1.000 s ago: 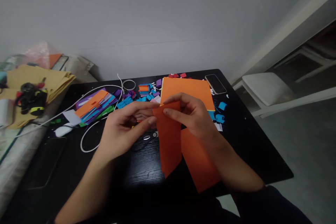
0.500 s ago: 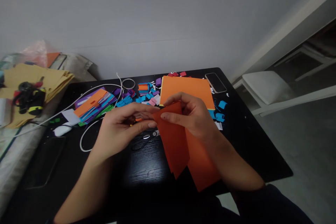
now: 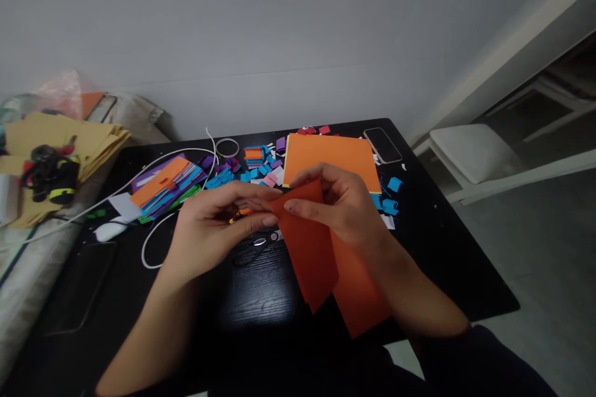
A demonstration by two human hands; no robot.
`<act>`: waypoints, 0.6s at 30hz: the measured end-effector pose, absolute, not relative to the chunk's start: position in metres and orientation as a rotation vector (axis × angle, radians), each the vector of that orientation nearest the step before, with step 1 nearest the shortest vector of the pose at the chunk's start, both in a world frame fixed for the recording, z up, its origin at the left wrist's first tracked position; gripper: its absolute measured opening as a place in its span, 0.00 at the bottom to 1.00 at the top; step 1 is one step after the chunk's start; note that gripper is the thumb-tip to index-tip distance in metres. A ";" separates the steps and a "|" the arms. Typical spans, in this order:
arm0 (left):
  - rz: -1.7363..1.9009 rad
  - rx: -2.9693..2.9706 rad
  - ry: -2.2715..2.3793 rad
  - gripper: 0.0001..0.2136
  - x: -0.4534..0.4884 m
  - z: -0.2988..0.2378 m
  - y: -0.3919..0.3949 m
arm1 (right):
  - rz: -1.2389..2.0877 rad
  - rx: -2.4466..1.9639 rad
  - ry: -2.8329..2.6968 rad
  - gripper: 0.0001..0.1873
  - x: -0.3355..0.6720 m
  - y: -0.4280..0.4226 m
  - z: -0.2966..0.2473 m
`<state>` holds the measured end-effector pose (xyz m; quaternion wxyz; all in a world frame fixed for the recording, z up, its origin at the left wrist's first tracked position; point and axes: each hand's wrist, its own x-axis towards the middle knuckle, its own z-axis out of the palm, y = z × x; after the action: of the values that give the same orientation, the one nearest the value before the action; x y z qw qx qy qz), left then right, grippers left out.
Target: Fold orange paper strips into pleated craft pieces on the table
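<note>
Both my hands hold a folded orange paper sheet [image 3: 321,267] above the black table [image 3: 447,248]. My left hand [image 3: 218,229] pinches the sheet's top left corner between thumb and fingers. My right hand [image 3: 342,208] grips the top edge from the right, with its fingers curled over the fold. The sheet hangs down toward me in two overlapping flaps. Black scissors [image 3: 254,248] lie on the table just under my left hand.
A stack of orange sheets [image 3: 333,158] lies behind my hands, with a phone [image 3: 382,145] to its right. Coloured paper scraps [image 3: 261,164], a pile of coloured strips [image 3: 162,185], white cables [image 3: 153,242] and a white mouse [image 3: 108,231] lie at the left. A white chair [image 3: 470,152] stands at the right.
The hanging flaps of the orange sheet have swung to the right and tilted; the front flap now looks darker. Both hands have stayed at the top edge.
</note>
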<state>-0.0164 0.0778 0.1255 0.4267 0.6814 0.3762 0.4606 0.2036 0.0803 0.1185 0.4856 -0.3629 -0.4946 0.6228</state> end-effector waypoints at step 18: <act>1.105 1.810 1.015 0.10 -0.019 0.128 0.078 | 1.482 -0.926 -1.258 0.16 0.204 0.078 0.123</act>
<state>-0.0191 0.0778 0.1281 0.3854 0.7104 0.3983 0.4337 0.2038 0.0782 0.1226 0.4743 -0.3784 -0.5144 0.6060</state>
